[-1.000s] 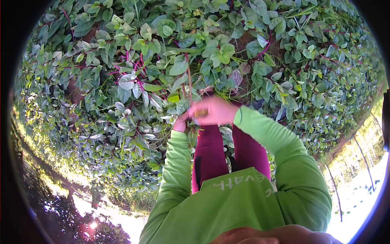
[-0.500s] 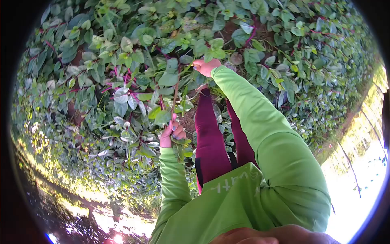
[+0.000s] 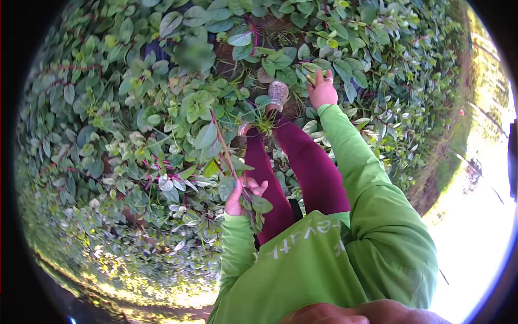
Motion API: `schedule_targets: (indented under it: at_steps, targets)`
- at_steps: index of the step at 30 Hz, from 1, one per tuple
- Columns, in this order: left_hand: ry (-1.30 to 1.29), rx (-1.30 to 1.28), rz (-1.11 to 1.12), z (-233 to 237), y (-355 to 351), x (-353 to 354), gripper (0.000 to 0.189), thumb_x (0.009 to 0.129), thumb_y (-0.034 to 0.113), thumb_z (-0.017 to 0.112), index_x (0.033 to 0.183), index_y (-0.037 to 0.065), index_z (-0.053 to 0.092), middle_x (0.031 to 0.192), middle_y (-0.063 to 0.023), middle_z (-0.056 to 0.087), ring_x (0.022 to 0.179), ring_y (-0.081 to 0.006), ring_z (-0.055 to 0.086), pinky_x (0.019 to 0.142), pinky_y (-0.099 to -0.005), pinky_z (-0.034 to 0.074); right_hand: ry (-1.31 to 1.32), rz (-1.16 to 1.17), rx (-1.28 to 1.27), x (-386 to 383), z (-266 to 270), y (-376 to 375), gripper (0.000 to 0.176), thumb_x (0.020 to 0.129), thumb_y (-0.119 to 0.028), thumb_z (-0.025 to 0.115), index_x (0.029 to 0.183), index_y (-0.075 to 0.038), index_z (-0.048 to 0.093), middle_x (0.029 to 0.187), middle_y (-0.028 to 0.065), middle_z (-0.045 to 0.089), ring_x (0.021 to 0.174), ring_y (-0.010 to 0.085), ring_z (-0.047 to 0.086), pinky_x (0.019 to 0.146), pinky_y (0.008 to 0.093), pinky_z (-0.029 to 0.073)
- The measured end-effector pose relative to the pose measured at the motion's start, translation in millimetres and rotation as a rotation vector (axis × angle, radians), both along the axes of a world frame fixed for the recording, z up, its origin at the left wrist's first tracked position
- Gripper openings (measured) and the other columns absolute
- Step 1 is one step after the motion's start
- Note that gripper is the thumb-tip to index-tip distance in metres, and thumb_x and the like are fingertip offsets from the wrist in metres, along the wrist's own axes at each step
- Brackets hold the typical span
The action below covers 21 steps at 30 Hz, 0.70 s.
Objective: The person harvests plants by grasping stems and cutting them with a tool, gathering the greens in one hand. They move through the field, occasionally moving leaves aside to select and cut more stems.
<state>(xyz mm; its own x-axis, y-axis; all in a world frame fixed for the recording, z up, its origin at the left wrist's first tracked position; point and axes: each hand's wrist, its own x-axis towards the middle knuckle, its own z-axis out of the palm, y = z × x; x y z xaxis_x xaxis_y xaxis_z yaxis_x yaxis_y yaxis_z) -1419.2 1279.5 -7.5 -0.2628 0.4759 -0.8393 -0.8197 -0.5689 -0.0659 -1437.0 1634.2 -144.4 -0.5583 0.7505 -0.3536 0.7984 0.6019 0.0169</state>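
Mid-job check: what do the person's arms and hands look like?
Both arms wear long, bright lime-green sleeves, the left sleeve and right sleeve ending at the wrists. The left hand and right hand are bare, with no gloves. A small pale ring seems to sit on a right-hand finger, too small to be sure.

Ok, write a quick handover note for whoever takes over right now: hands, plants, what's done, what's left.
Left hand: shut on a bunch of stems, beside the leg.
Right hand: stretched out into the vines next to the shoe; grip unclear.
Done: one small bunch gathered in the left hand.
Left: leafy vines all round, unpicked.
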Motion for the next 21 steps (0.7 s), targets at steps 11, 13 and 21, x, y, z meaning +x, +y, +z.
schedule_targets:
  at_steps: [11,13,21]
  targets:
    - [-0.264,0.069,-0.775,-185,212,-41,0.061,0.088,0.049,0.062,0.122,-0.001,0.053,0.113,-0.0123,0.062,0.098,-0.0219,0.063,0.085,-0.0352,0.052,0.269,-0.399,-0.652,70,30,-26,0.029,0.076,-0.027,0.067,0.098,-0.008,0.067,0.09,0.0196,0.066,0.084,0.0376,0.065,0.077,0.0442,0.052]
    - [-0.095,0.013,-0.952,-213,231,-34,0.045,0.09,0.04,0.062,0.117,0.004,0.057,0.086,-0.0036,0.061,0.073,-0.0182,0.061,0.065,-0.0358,0.051,0.297,-0.401,-0.803,79,44,-24,0.031,0.078,-0.028,0.068,0.101,-0.007,0.067,0.092,0.0189,0.066,0.086,0.0364,0.064,0.078,0.0412,0.051]
    - [-0.099,0.159,-1.041,-141,280,-85,0.04,0.096,0.025,0.053,0.13,0.003,0.05,0.071,0.0009,0.047,0.058,-0.0155,0.052,0.065,-0.0343,0.046,0.227,-0.559,-0.458,113,-15,107,0.039,0.088,-0.038,0.058,0.117,-0.011,0.054,0.106,0.0209,0.061,0.094,0.0387,0.062,0.081,0.047,0.049]
